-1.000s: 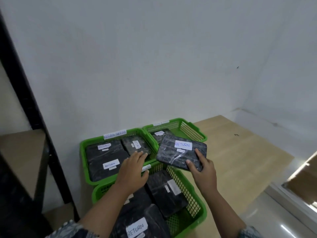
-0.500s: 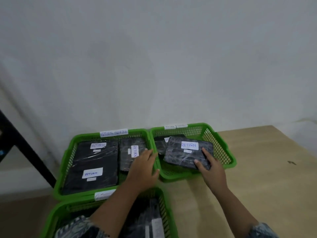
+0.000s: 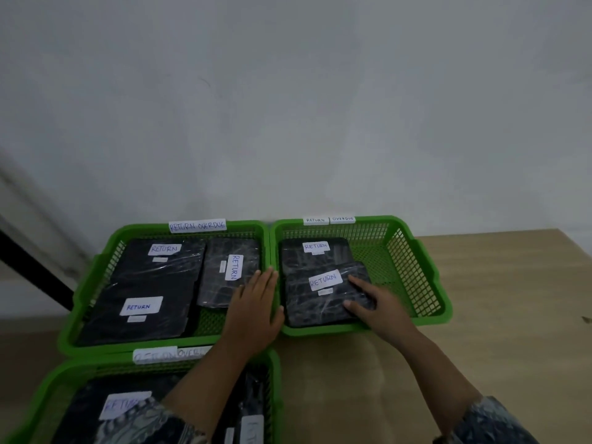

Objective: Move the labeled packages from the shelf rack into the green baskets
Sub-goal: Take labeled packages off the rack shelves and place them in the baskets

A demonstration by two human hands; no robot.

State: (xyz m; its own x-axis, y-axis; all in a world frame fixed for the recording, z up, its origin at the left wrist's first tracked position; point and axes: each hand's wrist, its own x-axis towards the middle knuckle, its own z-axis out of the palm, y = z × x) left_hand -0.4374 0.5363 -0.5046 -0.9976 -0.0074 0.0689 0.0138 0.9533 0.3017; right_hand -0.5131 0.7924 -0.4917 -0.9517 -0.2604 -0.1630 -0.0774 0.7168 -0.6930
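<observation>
A black wrapped package labelled RETURN [image 3: 320, 302] lies in the back right green basket [image 3: 429, 274], overlapping another RETURN package [image 3: 320, 254] behind it. My right hand [image 3: 378, 302] grips its near right corner, fingers on top and thumb at the near edge. My left hand [image 3: 256, 309] rests flat with fingers apart over the rim between this basket and the back left green basket [image 3: 96, 274], which holds three RETURN packages [image 3: 141, 312].
A third green basket [image 3: 64, 376] with more packages sits nearest me, partly hidden by my left arm. All baskets stand on a wooden surface [image 3: 496, 315] against a white wall. A black rack post [image 3: 32, 274] slants at the left edge.
My right hand has carried the package from above the baskets down into the back right basket, where it now lies. The view has swung right, leaving most of the rack out of sight.
</observation>
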